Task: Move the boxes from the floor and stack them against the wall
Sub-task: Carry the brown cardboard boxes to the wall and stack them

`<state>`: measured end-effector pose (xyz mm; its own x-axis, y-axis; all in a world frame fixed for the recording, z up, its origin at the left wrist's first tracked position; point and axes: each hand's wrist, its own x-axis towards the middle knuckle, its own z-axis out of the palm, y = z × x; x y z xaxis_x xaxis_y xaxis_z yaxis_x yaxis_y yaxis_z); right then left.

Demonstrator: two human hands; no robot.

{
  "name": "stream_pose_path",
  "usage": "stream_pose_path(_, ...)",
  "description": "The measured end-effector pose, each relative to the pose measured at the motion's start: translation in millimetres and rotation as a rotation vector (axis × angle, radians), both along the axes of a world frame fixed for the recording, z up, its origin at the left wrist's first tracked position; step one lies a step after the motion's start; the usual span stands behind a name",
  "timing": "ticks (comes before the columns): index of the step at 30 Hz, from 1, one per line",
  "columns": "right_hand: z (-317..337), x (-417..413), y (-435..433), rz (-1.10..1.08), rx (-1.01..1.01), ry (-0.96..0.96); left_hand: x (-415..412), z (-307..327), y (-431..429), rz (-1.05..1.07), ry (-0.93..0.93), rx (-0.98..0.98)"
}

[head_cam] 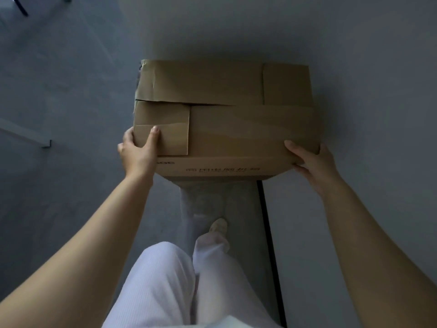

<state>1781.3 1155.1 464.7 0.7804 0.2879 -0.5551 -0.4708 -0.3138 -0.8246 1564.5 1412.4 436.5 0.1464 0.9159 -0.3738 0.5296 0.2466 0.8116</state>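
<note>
The cardboard box (236, 119) is sitting high in front of the person, well above the floor (59, 185), with its far edge lying close to the pale wall (260, 24) and casting a shadow on it. Its top flaps are lying folded over one another, and faint printing is showing on the near side face. A pale, narrow shape is standing directly under the box; whether the box is resting on it cannot be told.

The left hand (138, 151) is gripping the box's near left corner, its thumb lying flat on the top flap and its fingers curling round the side. The right hand (313, 163) is gripping the near right corner, thumb pressing on the top face and fingers wrapping underneath. Both bare arms are reaching forward.

Below, white trousers (165, 280) are filling the lower middle of the view, and one light shoe (218, 226) is showing beneath the box. A thin black strip (269, 233) is running along the floor just right of the legs. A white bar (23, 134) is lying on the floor well to the left.
</note>
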Motion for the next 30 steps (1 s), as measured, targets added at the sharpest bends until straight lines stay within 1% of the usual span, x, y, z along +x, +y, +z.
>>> stream_pose_path(4,-11,37,24,0.000,-0.004,0.021,29,-12,16,0.020,0.019,-0.010)
stream_pose_path(8,-28,56,41,-0.044,-0.024,0.034,49,-30,25,0.024,0.026,-0.027)
stream_pose_path(11,-42,62,50,-0.115,-0.007,0.043,59,-39,29,0.014,0.032,-0.047)
stream_pose_path(15,-57,63,53,-0.198,-0.002,0.072,67,-47,34,-0.021,0.027,-0.017)
stream_pose_path(18,-67,58,55,-0.298,0.011,0.091,74,-48,36,-0.056,0.031,-0.030)
stream_pose_path(22,-73,54,70,-0.437,0.127,0.283,81,-47,22,-0.112,0.028,-0.123)
stream_pose_path(24,-77,60,76,-0.483,0.129,0.325,88,-47,15,-0.122,0.002,-0.139)
stream_pose_path(30,-78,95,90,-0.441,0.174,0.314,120,-49,20,-0.181,0.001,-0.148)
